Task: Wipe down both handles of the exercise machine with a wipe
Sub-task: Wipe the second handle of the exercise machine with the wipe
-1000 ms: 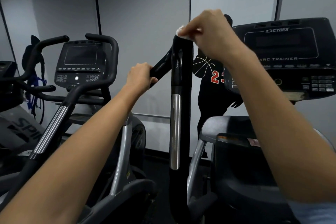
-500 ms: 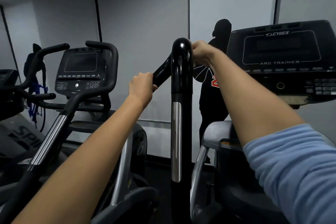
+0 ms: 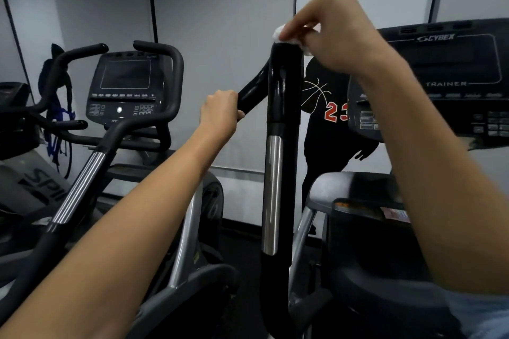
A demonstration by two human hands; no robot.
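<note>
Two hands are on the job: my right hand [image 3: 334, 33] pinches the white wipe [image 3: 286, 36] with its fingers [image 3: 296, 25] closed on it, pressed onto the rounded top of the upright handle [image 3: 283, 85]. That handle's long axis runs straight down from the wipe, so I judge the coming stroke is downward. My left hand [image 3: 220, 113] is wrapped shut around the slanting side grip [image 3: 252, 89], just left of the handle. Right of the handle sits the Cybex console [image 3: 451, 63]; nothing blocks the way.

"CYBEX" and "TRAINER" on the console [image 3: 451, 69]; "23" on the black shirt [image 3: 334, 113].
</note>
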